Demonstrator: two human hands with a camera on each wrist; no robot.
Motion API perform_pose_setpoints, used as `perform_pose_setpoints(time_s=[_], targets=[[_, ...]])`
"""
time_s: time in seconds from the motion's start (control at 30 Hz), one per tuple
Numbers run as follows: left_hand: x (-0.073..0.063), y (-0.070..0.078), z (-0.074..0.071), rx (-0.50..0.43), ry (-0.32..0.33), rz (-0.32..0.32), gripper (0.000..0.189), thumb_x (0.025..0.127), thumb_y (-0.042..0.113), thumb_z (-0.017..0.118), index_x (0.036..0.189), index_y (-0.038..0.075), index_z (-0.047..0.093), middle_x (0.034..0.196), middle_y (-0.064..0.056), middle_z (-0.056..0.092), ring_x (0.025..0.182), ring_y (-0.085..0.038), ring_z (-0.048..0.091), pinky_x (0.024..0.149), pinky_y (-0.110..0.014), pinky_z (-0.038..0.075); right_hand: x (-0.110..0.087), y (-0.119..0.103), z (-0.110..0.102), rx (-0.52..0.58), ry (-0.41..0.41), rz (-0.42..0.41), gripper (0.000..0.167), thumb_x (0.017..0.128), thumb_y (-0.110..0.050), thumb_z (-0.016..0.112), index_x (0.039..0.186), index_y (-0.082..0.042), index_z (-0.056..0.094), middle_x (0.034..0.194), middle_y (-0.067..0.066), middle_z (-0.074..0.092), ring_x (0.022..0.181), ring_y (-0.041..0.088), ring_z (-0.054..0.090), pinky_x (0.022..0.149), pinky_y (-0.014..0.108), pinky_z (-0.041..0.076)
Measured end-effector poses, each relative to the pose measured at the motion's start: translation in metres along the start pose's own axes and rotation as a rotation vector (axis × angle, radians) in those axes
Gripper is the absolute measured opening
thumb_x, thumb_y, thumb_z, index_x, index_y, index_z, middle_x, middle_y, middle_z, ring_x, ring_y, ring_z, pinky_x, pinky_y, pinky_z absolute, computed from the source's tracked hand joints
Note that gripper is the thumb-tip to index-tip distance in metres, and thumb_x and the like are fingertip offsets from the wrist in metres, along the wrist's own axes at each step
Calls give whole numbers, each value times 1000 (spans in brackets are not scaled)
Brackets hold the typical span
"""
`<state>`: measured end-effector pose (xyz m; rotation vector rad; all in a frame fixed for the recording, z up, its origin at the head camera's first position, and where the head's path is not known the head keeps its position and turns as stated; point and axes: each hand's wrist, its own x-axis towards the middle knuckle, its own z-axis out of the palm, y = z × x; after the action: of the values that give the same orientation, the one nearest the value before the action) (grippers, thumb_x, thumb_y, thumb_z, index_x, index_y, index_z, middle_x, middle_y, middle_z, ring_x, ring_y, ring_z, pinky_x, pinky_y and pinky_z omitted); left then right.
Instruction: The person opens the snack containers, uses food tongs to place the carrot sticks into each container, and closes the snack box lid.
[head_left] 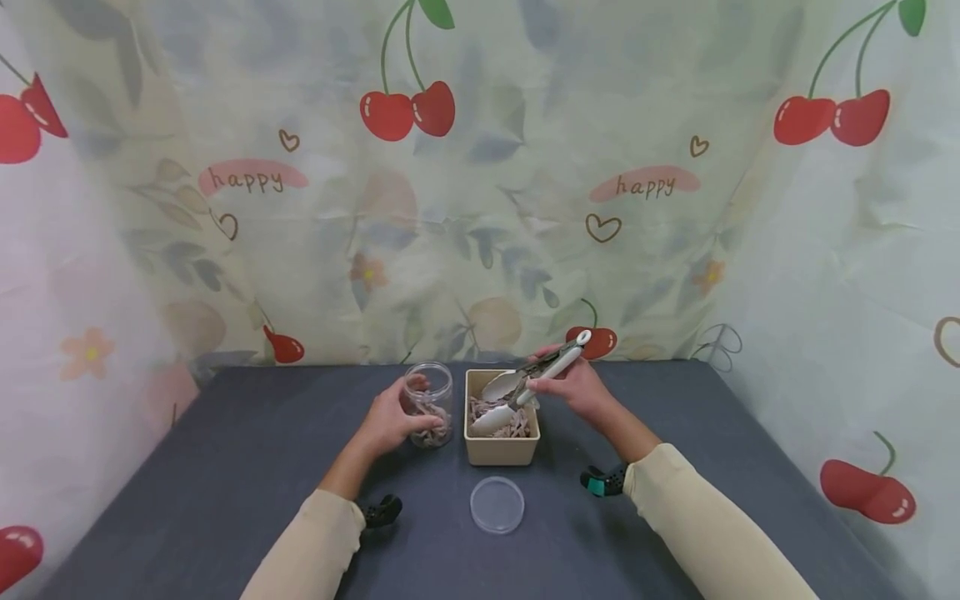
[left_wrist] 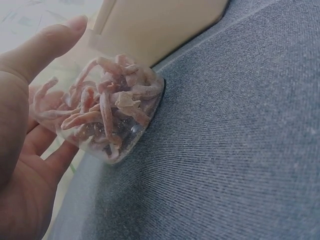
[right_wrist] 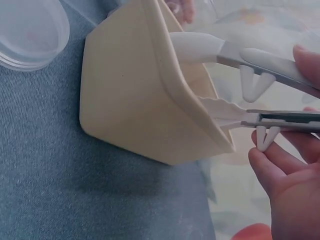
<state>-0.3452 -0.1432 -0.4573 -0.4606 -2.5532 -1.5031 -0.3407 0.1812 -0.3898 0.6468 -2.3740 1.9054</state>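
Observation:
My left hand [head_left: 392,419] curls round a clear plastic jar [head_left: 442,379] that stands upright on the cloth, left of the bin. Twisted, pinkish-brown dried strips [left_wrist: 107,100] fill its lower part. On the other side, my right hand [head_left: 576,386] grips white-and-metal tongs [head_left: 558,362] by their arms. The two white tips of the tongs are spread apart and reach down into a beige rectangular bin [head_left: 501,451]. Inside the bin lie more of the strips [head_left: 517,425]. In the right wrist view, the bin's wall [right_wrist: 125,75] hides the strips and the ends of the tips.
A clear round lid [head_left: 497,505] lies flat on the dark blue-grey cloth [head_left: 247,467] in front of the bin. Each wrist wears a black strap device [head_left: 606,481]. Behind the table hangs a pale curtain [head_left: 480,208] printed with cherries; it also closes both sides.

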Motion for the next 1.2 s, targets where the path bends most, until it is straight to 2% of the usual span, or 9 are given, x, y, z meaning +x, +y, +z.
perform_pose_setpoints(time_s=[0.1,0.13,0.23,0.47,0.63,0.73,0.87,1.07,1.2], targets=[[0,1,-1,20,1,-6,75,70,23,89,133,3,53,126,-11,62,104,-24,60,88,-44,47,-1,2,-1,16,-24,-4,52,82,5,73,126,12,46,129,33,52,105,36,57,77,23,49],[0,2,-1,23,0,-7,75,70,23,89,132,4,53,126,-10,62,104,-24,60,87,-44,47,0,7,-1,9,-26,-9,52,82,4,74,126,11,47,129,31,53,104,34,57,77,23,49],[0,2,-1,22,-3,-9,74,70,22,89,132,5,53,126,-10,62,103,-23,60,87,-43,47,-1,11,-1,10,-25,-4,52,82,4,74,126,10,47,129,31,53,106,43,55,77,24,50],[0,5,-1,18,-5,-46,75,71,20,89,134,6,51,128,-8,61,101,-22,59,84,-41,47,3,14,2,4,20,4,51,83,4,73,126,12,47,128,33,52,94,13,63,75,23,51],[0,5,-1,6,-3,-36,75,71,19,88,135,3,50,127,-12,61,103,-24,60,85,-41,48,-3,-5,6,-5,22,0,48,82,6,72,123,16,48,125,35,53,88,7,63,74,23,51],[0,4,-1,7,-7,-40,75,72,21,88,135,4,50,128,-11,60,103,-24,59,85,-41,48,-9,-17,9,-33,36,-11,44,84,5,72,121,16,50,121,35,56,90,9,64,74,23,51],[0,4,-1,27,-10,-53,77,72,23,88,136,5,50,128,-8,60,100,-22,58,83,-41,47,-11,-20,10,-48,64,-16,40,84,5,71,118,16,52,118,35,58,92,13,65,74,23,51],[-1,3,-1,3,-14,-34,78,72,19,88,137,2,49,129,-11,60,105,-24,59,87,-43,47,-6,-6,8,-20,78,-14,39,83,5,72,117,14,54,117,34,60,93,15,65,74,23,51],[-1,3,-1,-12,-17,-31,78,71,17,88,137,1,49,129,-12,60,106,-25,60,89,-43,47,-1,4,7,-14,72,-16,41,83,2,74,118,10,55,119,29,61,101,28,64,75,24,51]])
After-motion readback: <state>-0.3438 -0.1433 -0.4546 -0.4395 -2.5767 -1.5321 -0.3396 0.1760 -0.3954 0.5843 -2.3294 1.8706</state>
